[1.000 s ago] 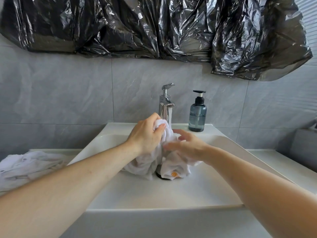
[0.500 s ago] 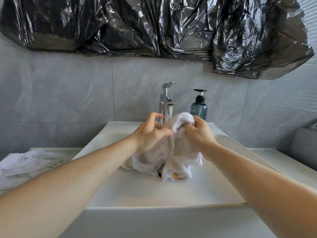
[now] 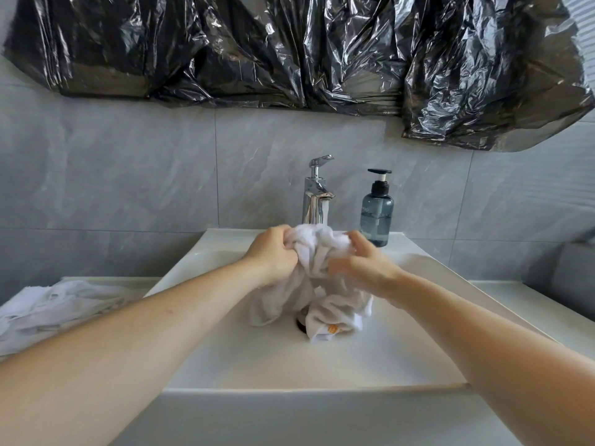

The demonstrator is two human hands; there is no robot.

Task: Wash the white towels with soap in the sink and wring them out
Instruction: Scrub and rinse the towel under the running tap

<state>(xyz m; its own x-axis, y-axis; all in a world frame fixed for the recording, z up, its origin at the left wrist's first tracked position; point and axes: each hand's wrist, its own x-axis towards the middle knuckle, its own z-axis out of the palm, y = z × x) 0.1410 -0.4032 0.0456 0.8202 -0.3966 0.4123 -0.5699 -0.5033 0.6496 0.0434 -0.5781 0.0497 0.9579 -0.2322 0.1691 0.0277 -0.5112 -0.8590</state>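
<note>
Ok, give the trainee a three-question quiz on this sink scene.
1. True or false: both hands grip the towel over the sink.
2. What stands right of the tap? A) cup B) soap bottle C) sponge
3. Fill in: more white cloth lies on the counter to the ___ of the sink.

Key: 1 true: left hand and right hand both hold it. 2 B, the soap bottle. 3 left.

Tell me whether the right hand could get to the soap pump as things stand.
Probably yes, but not straight away: the right hand grips the towel together with the left hand. The soap bottle stands just behind it on the sink ledge, with nothing between.
</note>
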